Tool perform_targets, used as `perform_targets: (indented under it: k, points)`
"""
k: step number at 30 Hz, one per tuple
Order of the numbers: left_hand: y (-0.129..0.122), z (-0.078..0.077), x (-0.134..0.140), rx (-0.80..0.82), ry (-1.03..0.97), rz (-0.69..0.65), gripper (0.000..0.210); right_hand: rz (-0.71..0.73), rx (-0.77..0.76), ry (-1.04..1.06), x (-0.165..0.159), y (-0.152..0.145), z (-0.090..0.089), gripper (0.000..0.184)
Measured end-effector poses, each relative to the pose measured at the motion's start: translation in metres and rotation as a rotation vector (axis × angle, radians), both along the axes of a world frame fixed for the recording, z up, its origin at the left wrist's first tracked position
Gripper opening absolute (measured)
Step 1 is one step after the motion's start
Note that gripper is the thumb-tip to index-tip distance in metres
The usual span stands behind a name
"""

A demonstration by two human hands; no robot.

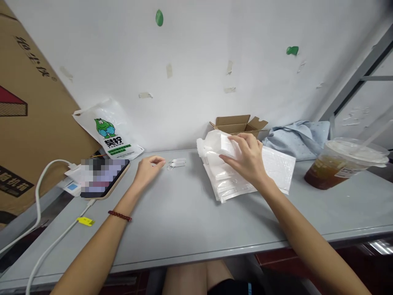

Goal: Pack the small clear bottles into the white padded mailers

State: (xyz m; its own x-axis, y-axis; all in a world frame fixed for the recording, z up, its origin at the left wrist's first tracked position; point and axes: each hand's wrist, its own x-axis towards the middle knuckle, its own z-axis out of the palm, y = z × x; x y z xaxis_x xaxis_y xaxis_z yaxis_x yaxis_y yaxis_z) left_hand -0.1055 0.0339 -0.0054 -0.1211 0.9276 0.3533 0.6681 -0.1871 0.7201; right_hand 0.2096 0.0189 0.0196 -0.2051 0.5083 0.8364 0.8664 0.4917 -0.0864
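Observation:
My left hand (149, 171) rests low over the grey table, its thumb and fingers curled together in a pinch. Whether anything is in that pinch cannot be made out. Just right of its fingertips lie a few small clear-and-white pieces (178, 164), too small to identify. My right hand (249, 157) grips a small white box-shaped object (229, 146) between thumb and fingers. Beneath it is a loose stack of white bubble mailers (229, 190), with one mailer (279, 168) fanned out to the right. The palm side of the right hand is hidden.
An opened cardboard box (233, 121) and a light blue fabric bag (297, 139) sit at the back. A cup of brown drink with a straw (334, 166) stands right. Left are a phone (113, 180), white cables (52, 246), a printed bag (110, 131) and a large carton (37, 102).

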Motion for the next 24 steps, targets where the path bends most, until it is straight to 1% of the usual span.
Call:
perform_targets:
  k: [2,5,8,11,14,17,19,21,22,24]
  points:
    - [0.006,-0.008,-0.011,0.011,0.169,-0.033,0.022,0.032,-0.010,0.016,0.001,0.000,0.000,0.040]
    - [0.012,-0.021,-0.011,0.032,0.359,-0.065,0.027,0.080,-0.040,0.004,-0.002,-0.003,0.001,0.037]
    - [0.016,-0.032,-0.003,-0.003,0.432,-0.094,0.027,0.106,-0.111,-0.054,-0.005,-0.006,0.001,0.040]
    - [0.017,-0.037,0.001,-0.030,0.430,-0.130,0.022,0.097,-0.227,-0.154,-0.008,-0.007,0.000,0.050]
    - [0.013,-0.031,0.002,-0.045,0.416,-0.148,0.019,0.074,-0.309,-0.214,-0.009,-0.008,-0.001,0.052]
    - [0.004,-0.017,0.006,-0.032,0.319,-0.181,0.021,0.070,-0.285,-0.207,-0.009,-0.009,-0.001,0.049]
    - [-0.004,-0.005,0.012,0.031,0.162,-0.206,0.023,0.077,-0.252,-0.208,-0.009,-0.010,0.000,0.046]
    - [-0.014,0.005,0.023,0.098,0.057,-0.208,0.022,0.088,-0.222,-0.228,-0.010,-0.011,0.000,0.042]
    - [-0.018,0.009,0.029,0.132,0.047,-0.206,0.020,0.094,-0.207,-0.241,-0.011,-0.012,0.000,0.040]
    - [-0.028,0.014,0.044,0.235,0.099,-0.228,0.018,0.110,-0.171,-0.267,-0.016,-0.014,-0.002,0.037]
